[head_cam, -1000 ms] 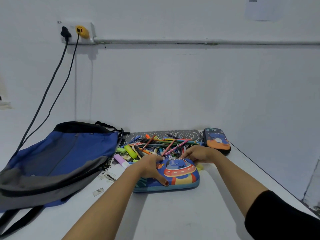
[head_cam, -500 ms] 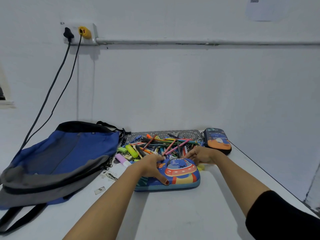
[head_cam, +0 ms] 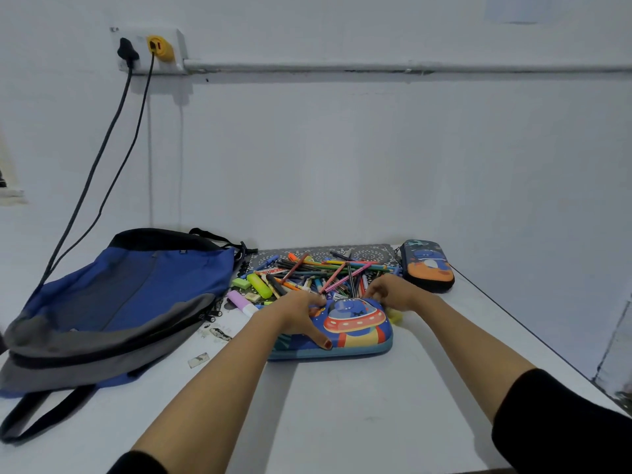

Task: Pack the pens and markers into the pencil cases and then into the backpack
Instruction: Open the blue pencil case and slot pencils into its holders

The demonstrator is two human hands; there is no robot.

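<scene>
The pencil case [head_cam: 355, 323], blue with a red-and-orange UFO motif, lies flat on the table [head_cam: 342, 405] just in front of the pens and markers [head_cam: 318, 271]. The left hand [head_cam: 301, 316] grips its left end, thumb across the lid. The right hand [head_cam: 393, 292] curls at the far right corner; whether it pinches anything cannot be determined.

You face a plain white wall [head_cam: 342, 165], where a grey pipe [head_cam: 376, 67] runs level from a socket [head_cam: 178, 39] holding a black plug [head_cam: 127, 51] and a yellow plug [head_cam: 160, 47]. Two dark cables [head_cam: 99, 165] hang toward your white table [head_cam: 342, 412].
</scene>
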